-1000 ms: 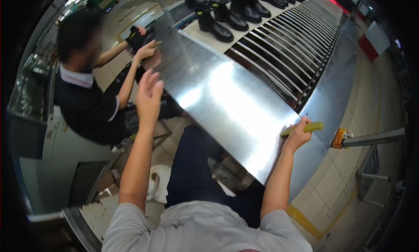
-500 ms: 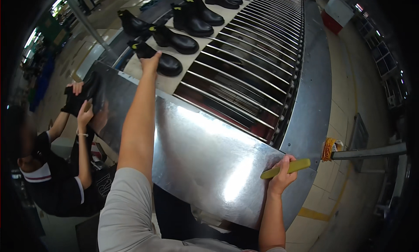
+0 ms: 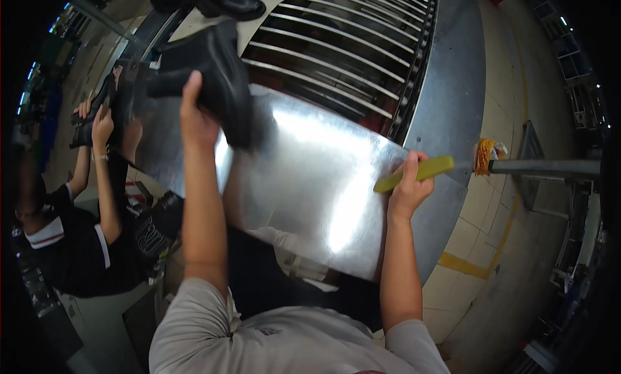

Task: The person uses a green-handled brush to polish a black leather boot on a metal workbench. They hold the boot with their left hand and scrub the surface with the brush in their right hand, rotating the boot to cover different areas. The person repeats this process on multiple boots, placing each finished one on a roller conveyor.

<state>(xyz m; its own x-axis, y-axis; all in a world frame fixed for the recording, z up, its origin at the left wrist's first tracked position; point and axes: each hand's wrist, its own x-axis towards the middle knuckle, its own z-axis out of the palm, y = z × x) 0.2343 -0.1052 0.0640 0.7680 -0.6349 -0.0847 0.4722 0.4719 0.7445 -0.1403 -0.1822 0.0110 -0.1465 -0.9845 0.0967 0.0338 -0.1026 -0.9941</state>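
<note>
My left hand point(image 3: 199, 118) is closed around a black leather ankle boot point(image 3: 223, 66) and holds it up over the left part of the metal tabletop point(image 3: 297, 173). The boot is tilted and slightly smeared by motion. In my right hand point(image 3: 411, 189) is a long, flat yellow-green bar point(image 3: 427, 171) with rounded ends, gripped between thumb and fingers near the tabletop's right edge. What kind of tool the bar is, I cannot make out.
A roller conveyor point(image 3: 336, 44) runs away from the tabletop, with several black boots point(image 3: 236, 6) along its left side. To the left, a co-worker point(image 3: 77, 244) handles another dark boot. A metal bar point(image 3: 543, 168) with orange wrapping juts in from the right.
My left hand has lifted the nearest boot off the pale board beside the conveyor and brought it closer, turning it. My right hand keeps the bar. The view has shifted.
</note>
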